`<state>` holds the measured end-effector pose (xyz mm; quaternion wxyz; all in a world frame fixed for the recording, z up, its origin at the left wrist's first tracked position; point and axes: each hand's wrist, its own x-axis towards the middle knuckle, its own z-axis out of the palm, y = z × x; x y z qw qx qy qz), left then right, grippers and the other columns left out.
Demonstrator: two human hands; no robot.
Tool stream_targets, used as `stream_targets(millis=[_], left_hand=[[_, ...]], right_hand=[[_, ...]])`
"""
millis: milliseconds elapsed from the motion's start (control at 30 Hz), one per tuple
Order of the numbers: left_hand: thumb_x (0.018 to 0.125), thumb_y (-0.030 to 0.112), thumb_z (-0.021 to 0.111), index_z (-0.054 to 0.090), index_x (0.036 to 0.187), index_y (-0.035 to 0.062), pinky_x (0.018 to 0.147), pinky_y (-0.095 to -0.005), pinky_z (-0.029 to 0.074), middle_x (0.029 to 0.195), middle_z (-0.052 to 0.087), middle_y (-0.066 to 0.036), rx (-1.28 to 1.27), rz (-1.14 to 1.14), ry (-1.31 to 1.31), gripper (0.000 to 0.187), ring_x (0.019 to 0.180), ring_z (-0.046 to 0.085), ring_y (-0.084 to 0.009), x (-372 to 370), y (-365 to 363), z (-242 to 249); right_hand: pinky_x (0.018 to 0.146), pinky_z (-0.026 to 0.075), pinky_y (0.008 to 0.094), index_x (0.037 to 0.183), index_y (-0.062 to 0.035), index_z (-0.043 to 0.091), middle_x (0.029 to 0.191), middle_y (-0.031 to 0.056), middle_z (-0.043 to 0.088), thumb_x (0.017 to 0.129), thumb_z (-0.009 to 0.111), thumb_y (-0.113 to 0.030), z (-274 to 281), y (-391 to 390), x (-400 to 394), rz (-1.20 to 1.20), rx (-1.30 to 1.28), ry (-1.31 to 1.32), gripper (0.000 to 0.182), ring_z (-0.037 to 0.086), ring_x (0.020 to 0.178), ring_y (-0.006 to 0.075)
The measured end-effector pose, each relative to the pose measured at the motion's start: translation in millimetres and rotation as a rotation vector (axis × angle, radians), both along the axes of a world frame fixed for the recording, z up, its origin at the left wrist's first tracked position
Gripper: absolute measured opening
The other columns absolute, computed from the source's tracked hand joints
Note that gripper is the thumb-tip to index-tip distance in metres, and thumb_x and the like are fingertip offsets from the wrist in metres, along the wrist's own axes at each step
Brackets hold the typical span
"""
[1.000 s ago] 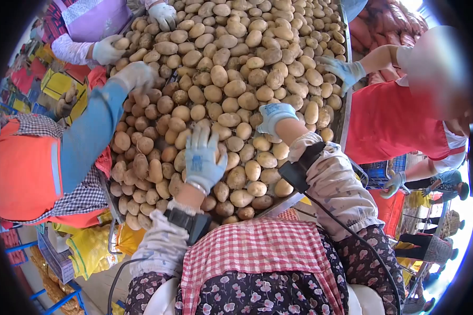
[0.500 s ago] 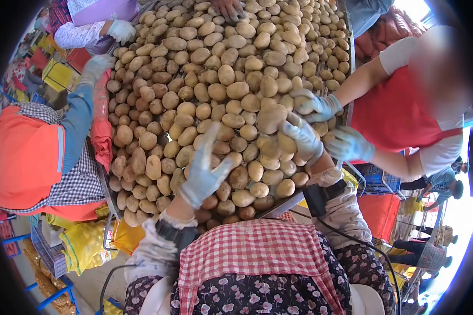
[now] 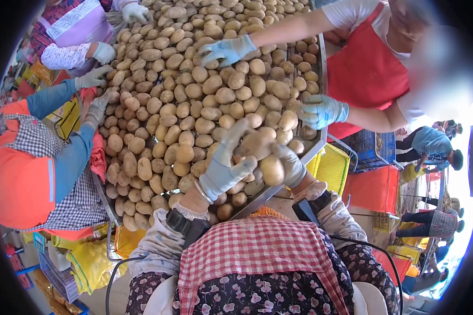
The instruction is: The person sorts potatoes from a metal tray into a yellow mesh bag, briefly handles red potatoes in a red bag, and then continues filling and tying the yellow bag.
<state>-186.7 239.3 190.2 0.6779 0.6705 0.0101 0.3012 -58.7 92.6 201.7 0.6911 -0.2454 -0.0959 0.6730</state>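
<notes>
My left hand (image 3: 224, 169), in a pale blue-grey glove, has its fingers and thumb around the left end of a large brown potato (image 3: 258, 142). Close at its right is my right hand (image 3: 292, 167), also gloved, with fingers bent over a paler, rounder potato (image 3: 272, 171). Its fingertips reach the right end of the brown potato too, so both potatoes sit between my hands. Below them is the near right corner of a metal-edged table (image 3: 263, 198), heaped with loose potatoes (image 3: 184, 153).
A person in a red apron (image 3: 370, 73) reaches over the potatoes from the right, one gloved hand (image 3: 227, 51) far in, another (image 3: 323, 112) by the edge. Two more people work at left, hands on the pile. Yellow (image 3: 332, 167) and blue crates (image 3: 373, 146) stand at right.
The large brown potato has moved down and toward me, now between both hands. My hands have drawn together. The person at right has stretched one arm far across the pile.
</notes>
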Motion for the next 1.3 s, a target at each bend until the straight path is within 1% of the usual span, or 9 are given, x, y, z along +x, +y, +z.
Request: stream_targets(millis=[267,367,400,467,667,700,767,933,1300], left_hand=[[0.097,0.026,0.053,0.061,0.113,-0.0023,0.091,-0.0309,0.049,0.103,0.067,-0.011,-0.458,-0.140,0.305,0.034,0.098,0.062,-0.0187,-13,-31,-11],[0.095,0.023,0.056,0.067,0.095,-0.0024,0.084,-0.0275,0.052,0.099,0.068,-0.015,0.477,0.349,0.082,0.028,0.092,0.066,-0.0212,-34,-10,-33],[0.095,0.026,0.054,0.069,0.091,0.0010,0.086,-0.0364,0.052,0.107,0.066,-0.016,-0.049,0.403,0.389,0.029,0.093,0.066,-0.0291,-55,-18,-33],[0.093,0.035,0.049,0.053,0.130,0.0056,0.106,-0.0514,0.032,0.134,0.050,-0.020,1.002,0.539,0.630,0.048,0.126,0.045,-0.0388,-100,5,-36],[0.083,0.051,0.056,0.029,0.147,0.0053,0.114,-0.0541,0.011,0.153,0.023,-0.019,1.089,0.652,1.111,0.083,0.142,0.017,-0.0383,-144,-25,-74],[0.082,0.052,0.056,0.025,0.148,0.0041,0.114,-0.0535,0.011,0.154,0.020,-0.019,1.079,0.655,1.189,0.087,0.143,0.015,-0.0380,-136,-22,-78],[0.081,0.053,0.058,0.020,0.149,0.0020,0.114,-0.0523,0.011,0.156,0.015,-0.018,1.102,0.675,1.206,0.093,0.143,0.013,-0.0374,-126,-14,-88],[0.082,0.051,0.057,0.026,0.146,0.0020,0.113,-0.0506,0.017,0.153,0.022,-0.018,1.032,0.715,1.282,0.086,0.140,0.022,-0.0382,-115,0,-73],[0.080,0.037,0.061,0.045,0.135,0.0037,0.108,-0.0507,0.026,0.140,0.042,-0.020,0.959,0.858,1.135,0.066,0.130,0.036,-0.0412,-148,-78,-50]], right_hand=[[0.070,0.052,0.0319,0.126,-0.0007,0.049,0.109,0.0140,0.061,0.090,0.056,-0.053,-48,-47,-21,0.137,-0.200,-0.099,0.064,0.062,0.080,0.0202],[0.071,0.055,0.0293,0.126,-0.0059,0.049,0.115,0.0137,0.061,0.090,0.055,-0.054,-19,-83,-10,-0.244,-0.236,-0.270,0.060,0.065,0.085,0.0199],[0.071,0.055,0.0302,0.128,-0.0061,0.047,0.118,0.0143,0.059,0.090,0.053,-0.056,-27,-106,9,-0.381,-0.197,-0.369,0.063,0.064,0.086,0.0211],[0.074,0.055,0.0349,0.132,-0.0073,0.045,0.122,0.0138,0.058,0.089,0.057,-0.053,-57,-170,66,-0.290,0.006,-0.007,0.063,0.062,0.093,0.0217],[0.083,0.049,0.0333,0.121,-0.0032,0.056,0.111,0.0114,0.065,0.094,0.054,-0.027,-91,-273,148,-0.674,-1.276,-1.649,0.037,0.062,0.098,0.0221],[0.085,0.049,0.0330,0.110,-0.0021,0.063,0.102,0.0102,0.067,0.093,0.054,-0.021,-89,-252,141,-0.857,-1.060,-1.489,0.027,0.063,0.095,0.0204],[0.083,0.049,0.0345,0.103,-0.0035,0.066,0.098,0.0123,0.068,0.088,0.059,-0.008,-71,-213,117,-0.666,-0.911,-1.993,0.017,0.064,0.089,0.0237],[0.086,0.048,0.0427,0.110,-0.0040,0.059,0.110,0.0165,0.061,0.072,0.067,-0.004,-41,-84,72,-0.560,-0.026,-2.273,0.039,0.060,0.100,0.0342],[0.107,0.033,0.0450,0.131,-0.0040,0.047,0.135,0.0214,0.045,0.076,0.066,-0.018,-75,-7,124,-0.508,-0.387,-2.341,0.059,0.041,0.127,0.0381]])
